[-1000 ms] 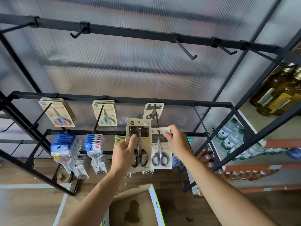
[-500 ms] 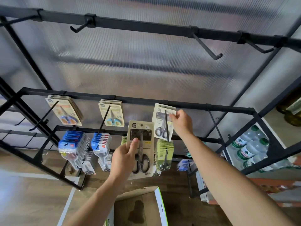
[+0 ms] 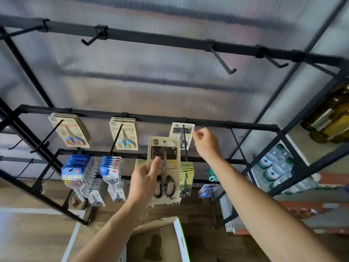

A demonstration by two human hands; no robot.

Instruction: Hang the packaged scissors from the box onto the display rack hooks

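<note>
My left hand [image 3: 144, 183] grips a carded pair of black-handled scissors [image 3: 166, 167], held upright in front of the rack, thumb on the card's face. Behind it, a smaller scissors pack [image 3: 181, 132] hangs on a long black hook [image 3: 185, 151] from the middle rail [image 3: 245, 127]. Just right of that pack's edge is my right hand [image 3: 206, 145], fingers loosely curled and holding nothing that I can see. The open cardboard box [image 3: 180, 241] sits below, between my forearms.
Two more scissors stacks [image 3: 72, 133] [image 3: 124, 136] hang left on the same rail, with blue packs [image 3: 79, 171] on the rail below. An empty hook [image 3: 238, 148] juts out on the right; the top rail's hooks [image 3: 222, 61] are bare. Water bottles [image 3: 273, 167] fill the right-hand shelf.
My right hand carried the smaller pack up from beside the left one and slid it back along the middle rail's hook, then let it go. The left hand kept its pack.
</note>
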